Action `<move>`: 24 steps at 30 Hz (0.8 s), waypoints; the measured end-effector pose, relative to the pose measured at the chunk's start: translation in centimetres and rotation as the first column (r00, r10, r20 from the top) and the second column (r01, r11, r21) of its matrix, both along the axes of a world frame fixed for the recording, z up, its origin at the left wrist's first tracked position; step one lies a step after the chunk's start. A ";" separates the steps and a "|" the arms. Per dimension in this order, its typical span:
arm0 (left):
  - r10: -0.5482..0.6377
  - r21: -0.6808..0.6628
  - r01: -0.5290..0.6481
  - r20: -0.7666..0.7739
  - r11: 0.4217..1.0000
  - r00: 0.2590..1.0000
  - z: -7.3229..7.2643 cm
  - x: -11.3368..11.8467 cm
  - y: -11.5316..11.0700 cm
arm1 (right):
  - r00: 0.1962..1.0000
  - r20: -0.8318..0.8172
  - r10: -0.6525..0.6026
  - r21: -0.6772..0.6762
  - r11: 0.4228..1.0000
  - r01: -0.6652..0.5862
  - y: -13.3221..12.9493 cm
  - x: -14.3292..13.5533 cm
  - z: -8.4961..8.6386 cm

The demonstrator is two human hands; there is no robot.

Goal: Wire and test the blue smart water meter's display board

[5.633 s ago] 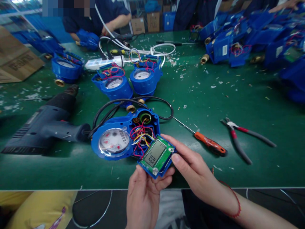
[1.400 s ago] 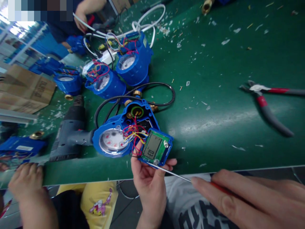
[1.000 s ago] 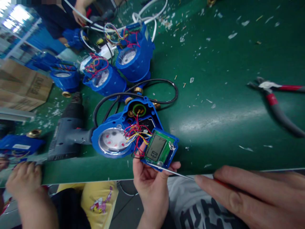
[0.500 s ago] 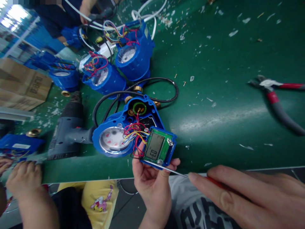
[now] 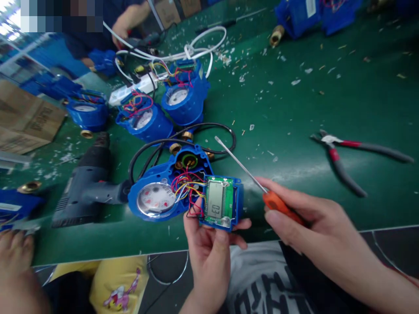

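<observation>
Green circuit board (image 5: 229,196), lower centre, looks light and fragile, best held by its stiff blue frame (image 5: 240,203); the wires (image 5: 186,178) seem soft. My left fingers (image 5: 221,237) grip that frame, my right fingers (image 5: 278,220) the orange screwdriver (image 5: 276,203). Scraps litter the worktop (image 5: 294,109); a cardboard box (image 5: 29,117) sits upper left, a co-worker's hand (image 5: 121,32) beyond.

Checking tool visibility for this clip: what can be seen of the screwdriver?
The screwdriver has an orange, plastic-looking handle and a thin, straight, metallic shaft. The right hand grips the handle, partly hiding it. The shaft slants up and leftward in the picture, its tip near a black cable, clear of the circuit board.
</observation>
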State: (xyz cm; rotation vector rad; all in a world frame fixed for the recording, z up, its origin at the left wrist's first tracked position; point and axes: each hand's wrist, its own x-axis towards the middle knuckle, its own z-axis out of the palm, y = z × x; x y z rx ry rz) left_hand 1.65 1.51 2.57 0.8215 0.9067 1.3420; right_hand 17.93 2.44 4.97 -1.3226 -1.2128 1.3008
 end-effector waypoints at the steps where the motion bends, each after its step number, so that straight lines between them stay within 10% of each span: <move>1: 0.000 0.003 0.000 -0.006 1.000 1.000 0.0 0.0 0.2 | 0.997 -0.073 0.013 -0.030 0.999 -0.015 0.7 -0.7 0.0; 9: 0.152 0.037 -0.148 -0.279 0.988 0.948 -0.8 -1.0 1.7 | 0.996 0.063 0.063 0.081 0.994 -0.068 4.1 -1.7 -0.5; 24: -0.146 -0.013 0.149 -0.303 0.989 0.942 1.1 -3.1 4.1 | 0.976 -0.063 0.209 -0.017 0.978 -0.210 4.4 -2.4 -0.5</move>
